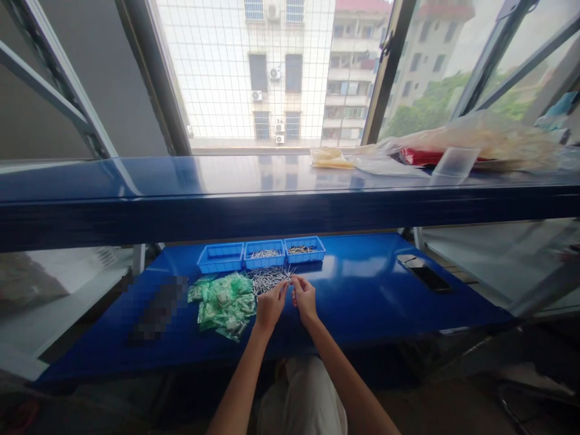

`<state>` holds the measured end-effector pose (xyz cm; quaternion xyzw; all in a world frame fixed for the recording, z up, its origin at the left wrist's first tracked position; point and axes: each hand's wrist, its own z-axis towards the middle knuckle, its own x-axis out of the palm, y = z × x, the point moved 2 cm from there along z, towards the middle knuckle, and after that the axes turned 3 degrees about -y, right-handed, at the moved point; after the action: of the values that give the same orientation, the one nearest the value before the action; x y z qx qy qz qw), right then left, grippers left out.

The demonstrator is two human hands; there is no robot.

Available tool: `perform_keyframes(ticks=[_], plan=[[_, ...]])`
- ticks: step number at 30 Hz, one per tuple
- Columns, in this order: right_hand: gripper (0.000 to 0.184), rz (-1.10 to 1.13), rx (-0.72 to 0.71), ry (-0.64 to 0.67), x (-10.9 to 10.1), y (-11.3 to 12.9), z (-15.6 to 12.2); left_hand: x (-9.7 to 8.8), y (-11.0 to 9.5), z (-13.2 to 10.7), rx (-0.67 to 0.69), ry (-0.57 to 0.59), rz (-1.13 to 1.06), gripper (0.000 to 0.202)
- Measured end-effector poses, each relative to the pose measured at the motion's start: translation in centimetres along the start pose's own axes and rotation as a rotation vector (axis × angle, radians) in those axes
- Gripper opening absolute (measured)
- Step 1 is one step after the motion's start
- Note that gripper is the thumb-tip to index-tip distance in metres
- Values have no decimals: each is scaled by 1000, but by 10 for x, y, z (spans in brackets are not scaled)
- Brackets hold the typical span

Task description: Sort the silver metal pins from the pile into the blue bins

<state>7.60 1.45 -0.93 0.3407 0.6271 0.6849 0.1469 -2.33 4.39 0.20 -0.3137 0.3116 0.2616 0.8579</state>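
My left hand (270,305) is closed in a pinch at the right edge of a loose pile of thin silvery metal pins or screws (267,280). Close beside it, my right hand (304,297) is also closed, its fingertips nearly meeting the left ones. Whatever sits between the fingers is too small to make out. To the left of the pile lies a heap of small green-tinted plastic bags (226,305). Behind the pile stand three blue trays in a row: the left tray (220,258) looks bare, while the middle tray (264,262) and right tray (305,257) hold similar metal pieces.
A phone (426,275) lies on the right of the blue table (367,302). A blurred-out dark object (158,311) is at the left. Above the trays runs a blue shelf (254,217), with plastic bags (489,145) and a clear container (455,164) on its right.
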Motion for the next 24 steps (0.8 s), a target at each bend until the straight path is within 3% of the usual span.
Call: perform_keyframes(ticks=[9,12,16,20,24], plan=[[36,-142,-149,-36,6,-2,3,0,0,-3,-5,20,85,25],[36,-190,-179,0,5,2,0,-4,-3,-8,-53,-28,62,23],[35,-224,-148,110,5,5,-3,-9,-3,0,-244,-161,2,26],[34,-227,-138,158,6,5,-6,-13,-4,41,-378,-233,-59,30],[32,-242,-141,277,5,6,-11,-14,6,91,-805,-264,-188,29]])
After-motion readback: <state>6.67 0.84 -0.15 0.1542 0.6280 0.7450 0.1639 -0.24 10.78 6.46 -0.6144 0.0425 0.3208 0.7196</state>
